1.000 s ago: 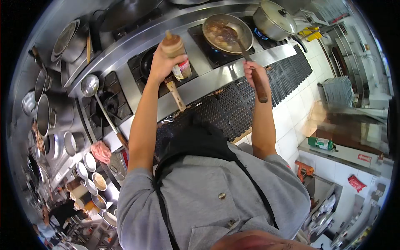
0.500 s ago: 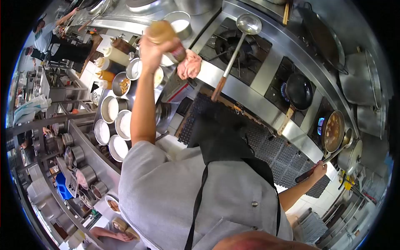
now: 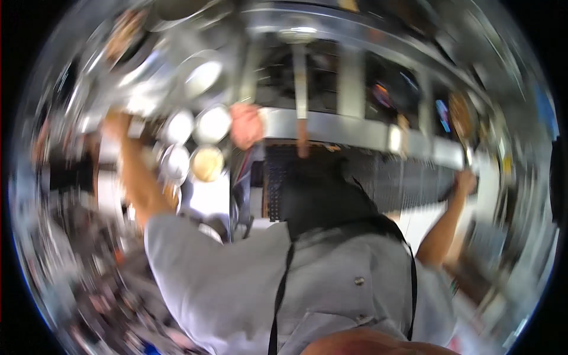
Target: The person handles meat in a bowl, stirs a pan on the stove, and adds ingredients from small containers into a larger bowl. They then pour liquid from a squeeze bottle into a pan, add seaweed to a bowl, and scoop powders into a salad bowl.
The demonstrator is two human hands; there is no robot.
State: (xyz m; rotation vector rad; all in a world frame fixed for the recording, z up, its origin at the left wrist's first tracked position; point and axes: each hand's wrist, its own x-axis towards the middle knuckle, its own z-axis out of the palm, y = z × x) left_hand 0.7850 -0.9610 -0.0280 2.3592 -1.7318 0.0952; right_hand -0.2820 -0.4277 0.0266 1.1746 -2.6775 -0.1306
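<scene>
- Round containers sit in a tight cluster at the far left, just beside the steel counter edge. One holds something yellowish; the others look pale. Grouped like this, they probably stay within one arm's reach of the stove.
- The left hand is stretched out far to the left, past the containers and nearest to them. Motion blur hides the fingers, so it is not possible to tell whether they are spread, pressed together or pinching something.
- The right hand is flung out to the right, at the right end of the counter edge. It looks bunched, perhaps around a dark streak below it, but the blur leaves the grip impossible to tell.
- A pink cloth lies bunched on the counter's left end, touching the cluster, likely kept there for quick grabbing.
- A long wooden handle pokes over the counter edge toward the person, so it can be seized without reaching across the dark burners beyond.
- Both arms are spread wide, with the black apron and grey shirt near the camera, between them.
</scene>
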